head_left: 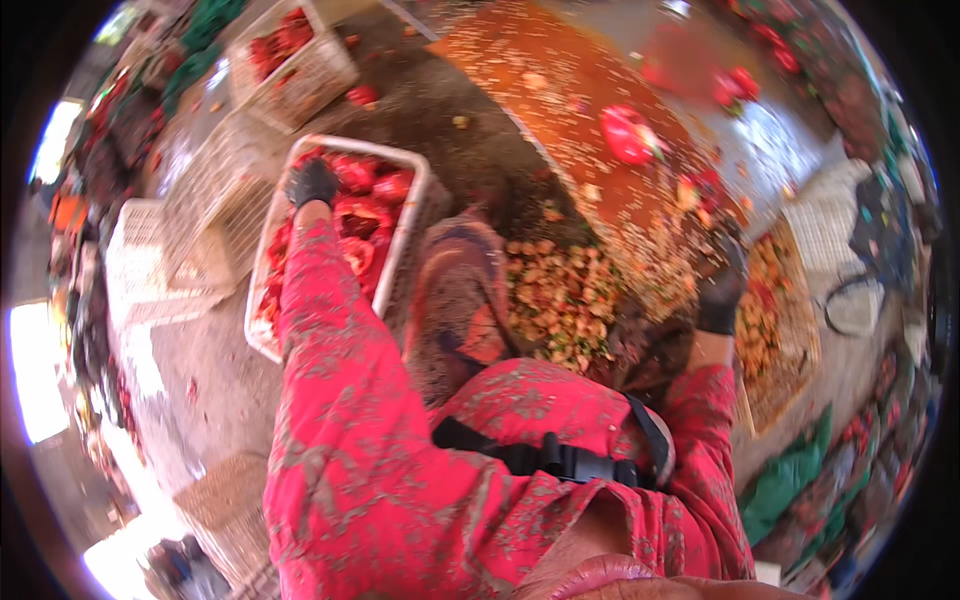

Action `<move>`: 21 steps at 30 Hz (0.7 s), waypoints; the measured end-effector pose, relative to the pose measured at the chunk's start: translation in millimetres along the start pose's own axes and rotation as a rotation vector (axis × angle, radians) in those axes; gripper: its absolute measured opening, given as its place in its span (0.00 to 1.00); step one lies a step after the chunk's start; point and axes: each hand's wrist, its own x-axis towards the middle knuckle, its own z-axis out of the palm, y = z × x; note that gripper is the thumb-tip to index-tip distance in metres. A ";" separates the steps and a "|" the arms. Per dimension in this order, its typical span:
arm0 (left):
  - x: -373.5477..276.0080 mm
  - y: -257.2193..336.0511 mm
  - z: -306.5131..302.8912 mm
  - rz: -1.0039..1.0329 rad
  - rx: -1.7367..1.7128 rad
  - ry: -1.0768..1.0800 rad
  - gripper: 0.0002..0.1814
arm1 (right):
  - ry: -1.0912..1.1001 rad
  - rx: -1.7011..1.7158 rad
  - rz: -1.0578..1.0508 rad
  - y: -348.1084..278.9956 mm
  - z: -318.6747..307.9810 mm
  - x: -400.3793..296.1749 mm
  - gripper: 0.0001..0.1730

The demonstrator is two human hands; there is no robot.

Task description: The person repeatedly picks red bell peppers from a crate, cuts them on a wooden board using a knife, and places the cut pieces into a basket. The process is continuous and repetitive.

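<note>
My left hand (311,182), in a dark glove, reaches into a white plastic crate (420,161) of red bell peppers (363,217), some of them cut open and hollow. It touches the peppers near the far left corner; its fingertips are hidden. At the near end of a seed-strewn work surface (540,45) is my right hand (721,274), also gloved and blurred. Just beyond it lies a red pepper (705,187), and whether the fingers grip anything is unclear. A whole red pepper (630,135) rests farther up the surface, among pale seeds and reddish liquid.
Pepper cores (562,300) are heaped below the surface's near edge, beside my leg. A tray (772,337) of more scraps stands at right. Another crate (300,90) with red peppers is at upper left, near stacked crates (202,225). Filled sacks and green netting (787,472) line the sides.
</note>
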 end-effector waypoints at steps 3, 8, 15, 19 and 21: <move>-4.6 73.7 -48.7 0.405 -0.375 0.428 0.16 | 0.011 0.059 0.111 2.4 28.9 5.8 0.14; -97.1 328.8 -120.7 1.058 -0.773 0.244 0.25 | 0.011 -0.060 0.131 -7.6 42.8 -8.0 0.13; -145.1 413.9 -113.6 0.769 -0.211 0.116 0.26 | -0.165 -0.259 -0.181 1.3 33.6 -13.4 0.11; -190.1 390.9 -99.7 0.983 -0.306 0.162 0.23 | -0.147 -0.140 0.138 12.3 35.9 -4.6 0.08; -206.5 381.8 -80.5 0.986 -0.349 0.304 0.20 | -0.206 -0.291 0.053 46.4 32.7 4.2 0.12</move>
